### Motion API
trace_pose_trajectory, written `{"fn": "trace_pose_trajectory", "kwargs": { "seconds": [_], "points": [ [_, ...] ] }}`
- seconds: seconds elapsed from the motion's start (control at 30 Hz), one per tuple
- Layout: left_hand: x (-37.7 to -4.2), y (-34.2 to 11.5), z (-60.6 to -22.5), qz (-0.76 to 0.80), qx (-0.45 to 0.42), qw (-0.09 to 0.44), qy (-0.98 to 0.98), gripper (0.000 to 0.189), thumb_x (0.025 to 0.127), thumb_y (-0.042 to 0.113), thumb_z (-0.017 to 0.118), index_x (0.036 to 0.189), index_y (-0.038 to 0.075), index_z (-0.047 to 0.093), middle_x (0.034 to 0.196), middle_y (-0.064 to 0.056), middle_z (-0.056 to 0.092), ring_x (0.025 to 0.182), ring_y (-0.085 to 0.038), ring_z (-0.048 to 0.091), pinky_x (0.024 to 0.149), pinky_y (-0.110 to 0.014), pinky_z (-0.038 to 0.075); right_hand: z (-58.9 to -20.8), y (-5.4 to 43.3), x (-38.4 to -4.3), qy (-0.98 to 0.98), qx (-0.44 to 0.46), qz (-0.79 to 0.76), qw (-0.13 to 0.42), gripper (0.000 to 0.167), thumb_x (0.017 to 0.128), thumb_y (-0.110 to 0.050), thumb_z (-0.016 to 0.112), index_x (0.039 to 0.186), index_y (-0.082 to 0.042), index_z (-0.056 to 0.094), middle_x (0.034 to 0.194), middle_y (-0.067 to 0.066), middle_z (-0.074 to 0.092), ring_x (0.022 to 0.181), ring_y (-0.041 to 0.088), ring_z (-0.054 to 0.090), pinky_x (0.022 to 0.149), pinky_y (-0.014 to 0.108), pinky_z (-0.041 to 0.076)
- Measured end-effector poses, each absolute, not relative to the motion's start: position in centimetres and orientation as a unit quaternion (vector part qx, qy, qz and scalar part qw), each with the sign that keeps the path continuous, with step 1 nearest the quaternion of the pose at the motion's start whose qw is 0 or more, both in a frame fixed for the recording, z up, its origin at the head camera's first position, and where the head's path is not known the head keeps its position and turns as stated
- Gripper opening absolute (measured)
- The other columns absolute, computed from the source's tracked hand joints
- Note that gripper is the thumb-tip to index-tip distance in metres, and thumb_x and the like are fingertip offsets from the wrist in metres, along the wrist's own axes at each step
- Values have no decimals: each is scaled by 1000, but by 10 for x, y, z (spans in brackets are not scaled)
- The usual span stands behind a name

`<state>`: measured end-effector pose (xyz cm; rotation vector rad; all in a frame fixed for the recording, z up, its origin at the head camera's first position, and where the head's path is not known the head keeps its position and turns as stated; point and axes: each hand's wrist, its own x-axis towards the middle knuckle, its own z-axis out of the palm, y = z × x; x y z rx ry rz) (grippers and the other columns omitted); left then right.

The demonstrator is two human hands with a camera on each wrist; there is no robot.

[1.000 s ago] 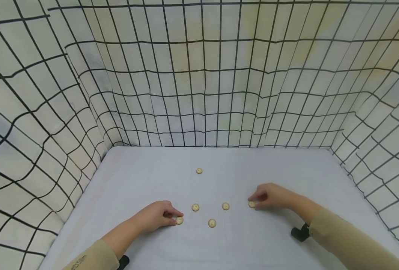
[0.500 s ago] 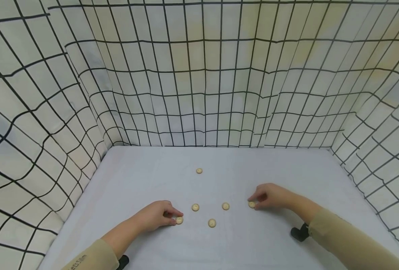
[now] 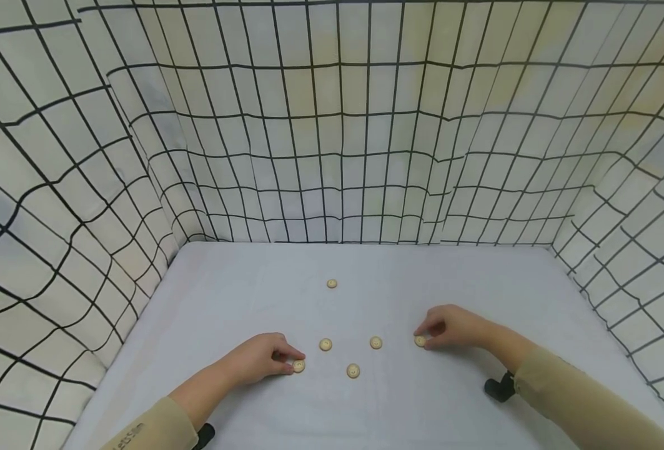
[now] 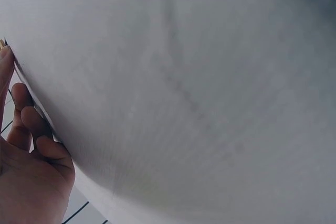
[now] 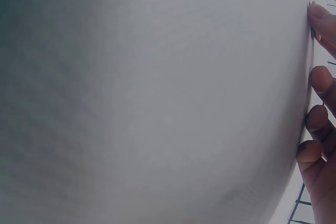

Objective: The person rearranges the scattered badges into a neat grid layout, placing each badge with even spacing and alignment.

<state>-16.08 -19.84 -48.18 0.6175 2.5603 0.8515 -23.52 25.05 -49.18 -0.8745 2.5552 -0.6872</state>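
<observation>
My left hand (image 3: 265, 359) pinches a round pale wooden button (image 3: 299, 366) at the left of the group, thumb and index finger on its edge. Over on the right, my right hand (image 3: 454, 326) holds another such button (image 3: 420, 341) the same way, at the table surface. Between the hands lie three more buttons: one at left (image 3: 325, 344), one at right (image 3: 376, 342) and a nearer one (image 3: 353, 370). The left wrist view shows the left hand's fingers (image 4: 37, 121) curled at the cloth; the right wrist view shows the right hand's fingers (image 5: 317, 116) likewise.
A single button (image 3: 332, 284) lies farther back on the white cloth-covered table (image 3: 242, 281). White walls with a black grid (image 3: 360, 137) rise behind the table and along both sides. Dark wrist cameras (image 3: 499, 389) hang under the tan sleeves.
</observation>
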Motion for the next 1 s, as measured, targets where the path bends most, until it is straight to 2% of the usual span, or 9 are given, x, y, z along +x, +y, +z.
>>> {"fn": "trace_pose_trajectory", "kwargs": {
  "seconds": [0.6, 1.0],
  "points": [
    [-161, -197, -480, 297, 219, 187, 910, 25, 87, 26, 77, 112, 27, 77, 81, 12, 54, 74, -7, 48, 66, -27, 41, -494, 250, -237, 905, -286, -261, 177, 23, 81, -30, 82, 102, -36, 76, 81, -12, 59, 79, 10, 54, 69, 27, 47],
    [-159, -196, -478, 302, 215, 190, 909, 25, 87, 25, 78, 112, 25, 77, 81, 12, 55, 75, -8, 48, 67, -26, 41, -485, 244, -240, 899, -287, -285, 169, 22, 81, -29, 82, 103, -31, 76, 81, -10, 58, 77, 12, 52, 67, 27, 46]
  ]
}}
